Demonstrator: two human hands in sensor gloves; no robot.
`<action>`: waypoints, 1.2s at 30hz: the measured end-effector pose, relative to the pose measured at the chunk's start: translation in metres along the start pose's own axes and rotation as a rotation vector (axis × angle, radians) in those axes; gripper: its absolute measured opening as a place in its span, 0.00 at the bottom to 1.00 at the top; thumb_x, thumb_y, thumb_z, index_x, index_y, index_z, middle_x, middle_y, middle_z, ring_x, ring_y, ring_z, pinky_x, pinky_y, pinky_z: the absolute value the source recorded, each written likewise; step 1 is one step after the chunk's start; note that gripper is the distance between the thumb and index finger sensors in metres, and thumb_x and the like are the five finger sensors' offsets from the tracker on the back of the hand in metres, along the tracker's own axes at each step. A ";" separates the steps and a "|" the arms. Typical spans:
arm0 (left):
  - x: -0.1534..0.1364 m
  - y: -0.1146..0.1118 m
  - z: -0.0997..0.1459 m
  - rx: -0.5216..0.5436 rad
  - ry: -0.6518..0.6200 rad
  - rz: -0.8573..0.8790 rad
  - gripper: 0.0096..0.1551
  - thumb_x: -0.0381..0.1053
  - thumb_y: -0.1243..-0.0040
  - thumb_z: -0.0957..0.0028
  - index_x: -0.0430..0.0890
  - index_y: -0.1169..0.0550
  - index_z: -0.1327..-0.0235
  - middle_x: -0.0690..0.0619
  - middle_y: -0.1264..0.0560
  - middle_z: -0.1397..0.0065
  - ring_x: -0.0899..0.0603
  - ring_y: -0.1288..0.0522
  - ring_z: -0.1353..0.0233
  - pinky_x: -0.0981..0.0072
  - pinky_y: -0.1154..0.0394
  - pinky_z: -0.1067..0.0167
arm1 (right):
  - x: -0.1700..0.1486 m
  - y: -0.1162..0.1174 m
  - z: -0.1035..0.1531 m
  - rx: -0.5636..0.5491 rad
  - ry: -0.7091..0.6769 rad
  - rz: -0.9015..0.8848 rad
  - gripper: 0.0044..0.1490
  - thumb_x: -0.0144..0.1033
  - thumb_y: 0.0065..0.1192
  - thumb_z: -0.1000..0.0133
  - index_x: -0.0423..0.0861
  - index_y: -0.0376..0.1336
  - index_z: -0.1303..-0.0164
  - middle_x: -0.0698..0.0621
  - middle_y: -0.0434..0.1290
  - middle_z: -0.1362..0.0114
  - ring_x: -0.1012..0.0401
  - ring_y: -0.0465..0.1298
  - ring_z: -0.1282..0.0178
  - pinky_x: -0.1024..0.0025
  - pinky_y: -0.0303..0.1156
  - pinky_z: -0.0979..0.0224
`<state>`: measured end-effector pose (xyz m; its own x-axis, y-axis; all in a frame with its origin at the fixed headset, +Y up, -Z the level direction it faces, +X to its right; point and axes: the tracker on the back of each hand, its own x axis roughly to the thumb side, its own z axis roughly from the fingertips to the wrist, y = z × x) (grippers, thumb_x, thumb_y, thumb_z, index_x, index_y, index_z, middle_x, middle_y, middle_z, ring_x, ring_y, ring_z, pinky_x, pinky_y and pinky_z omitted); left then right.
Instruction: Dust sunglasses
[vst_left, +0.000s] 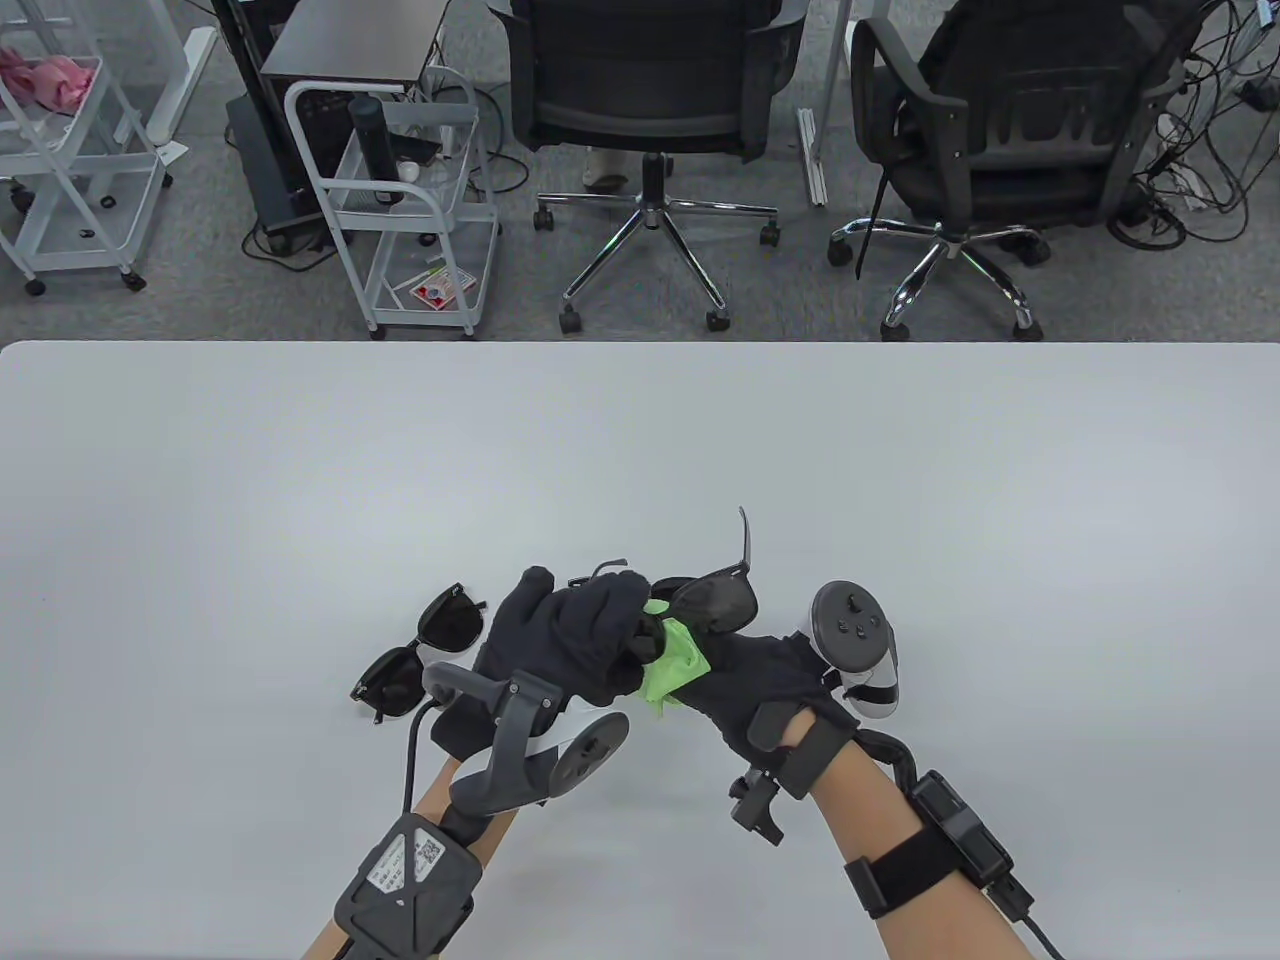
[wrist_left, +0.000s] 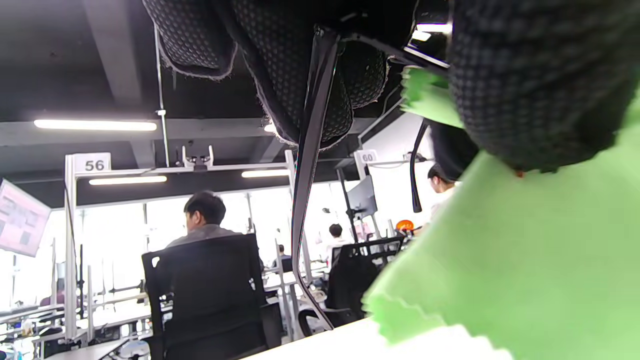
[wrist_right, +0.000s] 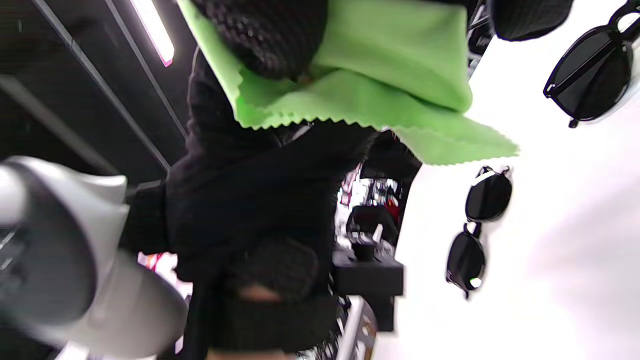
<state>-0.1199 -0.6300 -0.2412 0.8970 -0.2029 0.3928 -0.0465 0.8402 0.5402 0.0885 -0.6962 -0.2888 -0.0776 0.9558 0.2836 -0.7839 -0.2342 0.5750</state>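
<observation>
My left hand (vst_left: 585, 630) grips a pair of black sunglasses (vst_left: 718, 598) and holds it above the table, with one temple sticking up. In the left wrist view a temple (wrist_left: 309, 150) hangs down from my left fingers (wrist_left: 320, 90). My right hand (vst_left: 750, 685) pinches a green cloth (vst_left: 672, 665) against the held pair. The cloth also shows in the left wrist view (wrist_left: 525, 260) and the right wrist view (wrist_right: 380, 65). A black-framed lens (wrist_right: 590, 75) shows at the top right of the right wrist view; I cannot tell which pair it belongs to.
A second pair of sunglasses (vst_left: 420, 655) lies on the white table (vst_left: 300, 480) just left of my left hand; it also shows in the right wrist view (wrist_right: 477, 230). Office chairs (vst_left: 650, 110) and white carts (vst_left: 410, 200) stand beyond the table's far edge.
</observation>
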 end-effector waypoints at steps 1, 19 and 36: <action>-0.003 0.000 0.001 -0.005 -0.004 0.009 0.59 0.71 0.25 0.79 0.63 0.36 0.29 0.68 0.27 0.30 0.59 0.15 0.38 0.53 0.28 0.26 | 0.001 0.001 0.000 0.032 -0.002 0.010 0.39 0.35 0.63 0.46 0.37 0.57 0.25 0.40 0.68 0.22 0.38 0.73 0.27 0.31 0.62 0.32; 0.021 0.008 0.000 0.015 -0.063 0.082 0.59 0.68 0.24 0.80 0.63 0.35 0.29 0.69 0.26 0.30 0.64 0.11 0.46 0.59 0.25 0.27 | 0.000 0.007 0.010 -0.406 0.017 -0.024 0.25 0.51 0.77 0.52 0.47 0.77 0.53 0.53 0.86 0.48 0.52 0.86 0.45 0.40 0.70 0.32; 0.015 0.003 -0.007 -0.085 0.005 0.252 0.58 0.69 0.23 0.81 0.65 0.34 0.30 0.69 0.26 0.30 0.65 0.10 0.51 0.62 0.24 0.29 | -0.002 0.005 0.009 -0.398 0.005 -0.087 0.26 0.52 0.72 0.51 0.45 0.77 0.55 0.53 0.86 0.51 0.54 0.87 0.51 0.43 0.72 0.33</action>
<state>-0.1030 -0.6272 -0.2391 0.8638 0.0198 0.5034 -0.2315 0.9031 0.3617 0.0905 -0.7014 -0.2794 -0.0022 0.9701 0.2426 -0.9648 -0.0659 0.2547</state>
